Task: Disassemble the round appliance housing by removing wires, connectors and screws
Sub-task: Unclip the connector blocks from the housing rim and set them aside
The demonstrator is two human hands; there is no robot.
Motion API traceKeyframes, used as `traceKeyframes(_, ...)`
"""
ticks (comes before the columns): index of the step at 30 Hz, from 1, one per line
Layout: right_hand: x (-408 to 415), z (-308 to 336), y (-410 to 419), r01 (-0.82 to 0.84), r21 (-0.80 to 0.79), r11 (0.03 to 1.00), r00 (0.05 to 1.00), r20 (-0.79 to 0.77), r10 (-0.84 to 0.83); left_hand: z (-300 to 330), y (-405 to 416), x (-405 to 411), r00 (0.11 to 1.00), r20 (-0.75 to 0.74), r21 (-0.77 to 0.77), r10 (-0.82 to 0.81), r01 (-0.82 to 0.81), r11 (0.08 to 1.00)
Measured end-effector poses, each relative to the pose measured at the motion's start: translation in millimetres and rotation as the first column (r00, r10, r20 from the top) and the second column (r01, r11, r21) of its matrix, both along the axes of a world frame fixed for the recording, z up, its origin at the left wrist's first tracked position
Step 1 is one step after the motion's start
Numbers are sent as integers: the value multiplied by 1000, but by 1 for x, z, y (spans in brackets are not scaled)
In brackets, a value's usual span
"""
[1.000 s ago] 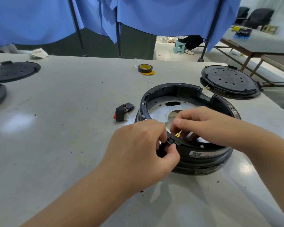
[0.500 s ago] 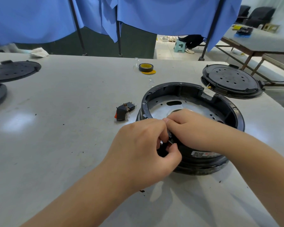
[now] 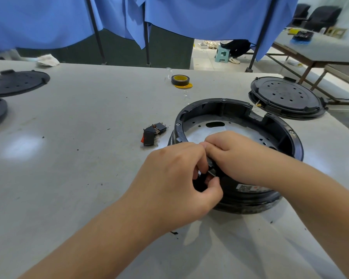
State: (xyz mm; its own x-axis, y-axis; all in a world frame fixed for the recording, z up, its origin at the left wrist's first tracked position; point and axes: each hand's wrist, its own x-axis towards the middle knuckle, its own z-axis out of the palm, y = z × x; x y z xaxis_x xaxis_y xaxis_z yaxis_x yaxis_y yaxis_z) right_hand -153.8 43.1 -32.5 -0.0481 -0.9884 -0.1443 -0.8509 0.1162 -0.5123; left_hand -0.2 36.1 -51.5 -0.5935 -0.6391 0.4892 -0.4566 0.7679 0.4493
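Note:
A round black appliance housing with a silver perforated metal floor lies on the grey table, right of centre. My left hand pinches a small black part with a bit of red set in the housing's near rim. My right hand reaches over the rim from the right, and its fingertips meet the left hand's on the same part. Most of that part is hidden by my fingers. A loose black rocker switch with a red face lies just left of the housing.
A black perforated round cover lies behind the housing at the right. Two more black covers lie at the far left edge. A black and yellow tape roll stands at the back centre. Blue curtains hang behind; a second table is at the far right.
My right hand has dropped from above the rim onto the part at the near rim, closing against my left hand. The small yellow terminal seen between the fingers is now hidden.

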Motion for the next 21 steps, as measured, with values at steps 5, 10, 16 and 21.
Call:
traceKeyframes(5, -1, -1, 0, -10, -24, 1000, 1000, 7, 10, 1, 0, 0, 1000, -4, 1, -4, 4, 1000)
traceKeyframes(10, 0, -1, 0, -24, -51, 998, 1000, 11, 25, 1, -1, 1, 1000, 10, -9, -18, 18, 1000)
traceKeyframes(16, -1, -3, 0, 9, -33, 999, 1000, 9, -8, 2, -4, 4, 997, 31, -17, -67, 67, 998)
traceKeyframes(21, -2, -3, 1, 29, -32, 999, 1000, 6, -29, 2, -6, 5, 996, 5, -25, -87, 87, 996)
